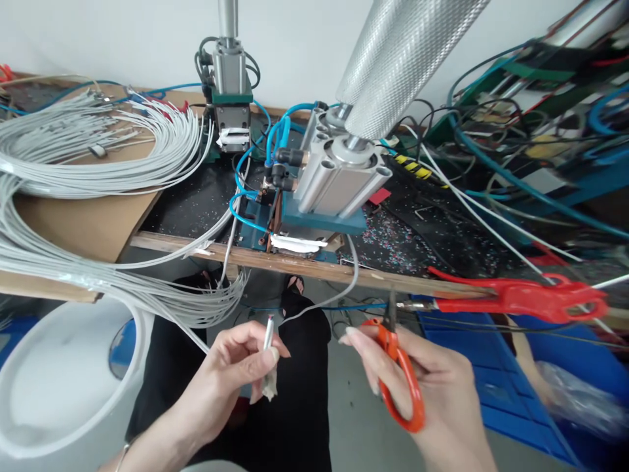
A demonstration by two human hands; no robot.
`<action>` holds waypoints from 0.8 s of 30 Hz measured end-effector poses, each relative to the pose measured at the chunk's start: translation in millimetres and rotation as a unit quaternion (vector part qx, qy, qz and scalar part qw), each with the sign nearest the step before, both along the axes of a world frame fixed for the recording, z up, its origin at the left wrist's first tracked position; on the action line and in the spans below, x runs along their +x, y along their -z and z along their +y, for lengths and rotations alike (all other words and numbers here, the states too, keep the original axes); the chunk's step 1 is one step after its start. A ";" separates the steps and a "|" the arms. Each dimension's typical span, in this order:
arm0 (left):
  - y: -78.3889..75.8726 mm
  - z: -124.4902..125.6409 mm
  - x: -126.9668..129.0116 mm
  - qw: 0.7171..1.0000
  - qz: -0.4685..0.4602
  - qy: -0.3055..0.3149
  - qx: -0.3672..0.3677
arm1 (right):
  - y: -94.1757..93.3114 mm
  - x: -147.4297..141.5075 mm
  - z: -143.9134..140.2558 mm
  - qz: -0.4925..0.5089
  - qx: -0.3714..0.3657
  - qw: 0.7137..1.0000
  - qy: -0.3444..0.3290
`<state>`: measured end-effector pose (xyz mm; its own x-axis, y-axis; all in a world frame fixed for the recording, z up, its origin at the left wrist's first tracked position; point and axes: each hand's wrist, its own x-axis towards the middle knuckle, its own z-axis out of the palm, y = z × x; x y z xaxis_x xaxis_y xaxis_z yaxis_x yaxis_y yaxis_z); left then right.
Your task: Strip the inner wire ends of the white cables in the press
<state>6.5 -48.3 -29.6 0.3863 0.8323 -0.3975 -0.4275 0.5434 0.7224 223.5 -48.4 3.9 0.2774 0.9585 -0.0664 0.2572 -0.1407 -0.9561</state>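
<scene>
Left hand point(236, 367) grip pinched shut on grey cable end point(268, 333), below table point(295, 262) edge. Right hand point(422, 387) fingers closed through orange scissors point(400, 373), just right of cable. Pneumatic press point(339, 183) on cluttered table; cable bundle point(98, 151) left of press, white wall behind.

Scissors point(400, 373): glossy orange plastic handles, dark metal blades. Cable point(268, 334): smooth grey plastic sheath. Cylinder block point(339, 174): brushed, satin metal. Roller point(398, 59): knurled, bright metal. Hoses point(275, 134): glossy blue plastic. Tabletop point(295, 262): rough bare wood at its front edge, matt brown cardboard point(83, 223) at its left edge. Bucket point(59, 387): smooth white plastic.
</scene>
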 end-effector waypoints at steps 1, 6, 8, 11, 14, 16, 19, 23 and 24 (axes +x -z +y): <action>0.0 -1.4 0.2 1.000 0.007 0.000 -0.003 | 0.1 -3.8 1.9 0.007 0.015 1.000 -0.021; 0.5 -7.1 -0.2 0.998 0.058 0.018 0.027 | 3.8 -24.1 9.5 0.039 0.024 0.985 -0.164; 1.7 -9.0 -1.6 0.997 0.066 0.034 0.037 | 4.6 -31.4 11.3 0.077 0.003 0.977 -0.197; 2.9 -11.4 -3.4 0.996 0.066 0.048 0.044 | 4.2 -38.3 13.8 0.139 -0.019 0.966 -0.217; 2.0 -11.8 -3.1 0.997 0.048 0.047 0.042 | 4.8 -40.9 13.9 0.179 -0.008 0.960 -0.217; 0.7 -10.9 -1.5 0.998 0.036 0.042 0.036 | 7.2 -42.2 11.3 0.197 0.002 0.959 -0.207; -0.8 -9.7 0.7 0.998 0.036 0.041 0.031 | 12.7 -43.7 6.7 0.228 -0.015 0.958 -0.174; -1.3 -10.7 0.8 0.997 0.048 0.045 0.030 | 15.1 -37.1 11.2 0.264 0.064 0.962 -0.019; -1.3 -10.9 0.6 0.997 0.052 0.045 0.023 | 14.5 -33.7 13.8 0.266 0.093 0.959 0.026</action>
